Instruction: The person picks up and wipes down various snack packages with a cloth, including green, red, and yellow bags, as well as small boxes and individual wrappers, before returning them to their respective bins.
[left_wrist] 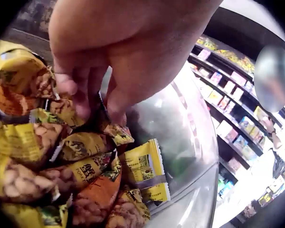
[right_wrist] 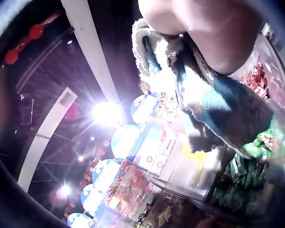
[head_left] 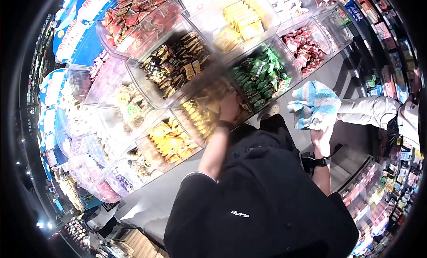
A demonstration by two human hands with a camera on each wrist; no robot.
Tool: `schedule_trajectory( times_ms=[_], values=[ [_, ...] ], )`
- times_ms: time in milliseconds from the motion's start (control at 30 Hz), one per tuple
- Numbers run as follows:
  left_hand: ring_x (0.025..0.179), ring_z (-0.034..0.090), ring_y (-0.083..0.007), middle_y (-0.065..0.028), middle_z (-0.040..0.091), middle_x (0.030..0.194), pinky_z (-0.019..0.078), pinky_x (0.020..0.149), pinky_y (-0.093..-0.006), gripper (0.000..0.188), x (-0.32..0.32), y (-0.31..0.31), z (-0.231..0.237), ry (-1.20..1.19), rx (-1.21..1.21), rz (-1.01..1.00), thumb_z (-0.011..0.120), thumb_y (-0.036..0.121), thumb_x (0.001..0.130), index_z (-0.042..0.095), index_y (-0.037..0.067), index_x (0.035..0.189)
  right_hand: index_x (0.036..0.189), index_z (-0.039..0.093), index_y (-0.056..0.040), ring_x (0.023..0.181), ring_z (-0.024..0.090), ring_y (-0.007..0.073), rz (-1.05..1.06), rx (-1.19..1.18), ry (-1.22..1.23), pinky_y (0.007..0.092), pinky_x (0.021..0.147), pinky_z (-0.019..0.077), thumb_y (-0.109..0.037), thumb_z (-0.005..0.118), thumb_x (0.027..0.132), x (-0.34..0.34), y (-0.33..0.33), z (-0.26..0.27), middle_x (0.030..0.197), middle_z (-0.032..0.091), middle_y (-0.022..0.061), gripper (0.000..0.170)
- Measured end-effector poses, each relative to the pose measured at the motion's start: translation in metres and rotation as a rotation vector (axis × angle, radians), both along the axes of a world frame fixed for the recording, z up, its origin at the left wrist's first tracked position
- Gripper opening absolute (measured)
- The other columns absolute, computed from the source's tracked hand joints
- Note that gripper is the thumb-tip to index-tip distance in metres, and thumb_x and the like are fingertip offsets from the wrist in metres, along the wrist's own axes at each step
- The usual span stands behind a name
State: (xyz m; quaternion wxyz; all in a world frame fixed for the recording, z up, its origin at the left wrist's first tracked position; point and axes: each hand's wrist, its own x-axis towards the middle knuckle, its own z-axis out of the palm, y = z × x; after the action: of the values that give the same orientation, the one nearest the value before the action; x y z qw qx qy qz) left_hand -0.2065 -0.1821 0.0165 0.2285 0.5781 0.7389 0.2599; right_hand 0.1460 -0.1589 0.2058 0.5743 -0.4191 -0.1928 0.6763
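My left hand reaches into a clear bin of yellow snack packets, blurred in the head view. In the left wrist view, the thumb and fingers of this hand pinch down at a small nut packet, its upper part hidden between them. Other yellow and orange nut packets lie around the fingertips. Out to the right, my right hand holds up a bunched blue-and-white striped cloth. Its folds hang below the hand in the right wrist view.
Tiered clear bins surround the left hand, with green packets to the right, black packets behind and bright yellow packets to the left. The bin's clear wall rises beside the left hand. Another person's leg is at the right.
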Motion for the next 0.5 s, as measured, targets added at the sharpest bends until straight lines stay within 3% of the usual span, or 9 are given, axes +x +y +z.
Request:
schedule_trajectory(
  times_ms=[167,333,433,500],
  values=[
    [0.079,0.062,-0.0354,-0.0161,0.065,0.081,0.0488,0.067,-0.0444,0.015,-0.014,0.005,0.019,-0.002,-0.137,-0.082,0.055,0.009,0.077,0.068,0.007,0.083,0.116,0.054,-0.0086,0.096,0.058,0.0159,0.028,0.011,0.041,0.0307,0.086,0.0480,-0.029,0.053,0.093,-0.005,0.003,0.004,0.107,0.060,0.0027,0.031],
    [0.077,0.063,-0.0324,-0.0166,0.065,0.080,0.0492,0.067,-0.0437,0.016,-0.016,0.006,0.011,-0.010,-0.053,-0.043,0.055,0.005,0.075,0.069,0.009,0.079,0.114,0.054,-0.0082,0.095,0.058,0.0158,0.036,0.053,0.035,0.0305,0.084,0.0478,-0.028,0.053,0.094,-0.005,0.005,-0.002,0.106,0.060,0.0027,0.028],
    [0.079,0.063,-0.0326,-0.0145,0.066,0.084,0.0490,0.068,-0.0424,0.019,-0.021,0.005,0.026,0.001,-0.067,-0.174,0.053,0.003,0.076,0.069,0.007,0.085,0.115,0.053,-0.0075,0.094,0.059,0.0165,-0.016,-0.009,0.047,0.0308,0.083,0.0491,-0.029,0.052,0.094,-0.013,0.005,0.002,0.106,0.060,0.0036,0.029],
    [0.082,0.062,-0.0325,-0.0134,0.066,0.087,0.0487,0.071,-0.0410,0.019,-0.034,0.008,-0.007,0.114,-0.034,-0.336,0.051,0.003,0.078,0.067,0.004,0.089,0.123,0.049,-0.0073,0.095,0.060,0.0185,-0.045,-0.068,0.042,0.0318,0.080,0.0512,-0.029,0.047,0.098,-0.015,0.008,0.004,0.110,0.058,0.0055,0.034]
  ],
)
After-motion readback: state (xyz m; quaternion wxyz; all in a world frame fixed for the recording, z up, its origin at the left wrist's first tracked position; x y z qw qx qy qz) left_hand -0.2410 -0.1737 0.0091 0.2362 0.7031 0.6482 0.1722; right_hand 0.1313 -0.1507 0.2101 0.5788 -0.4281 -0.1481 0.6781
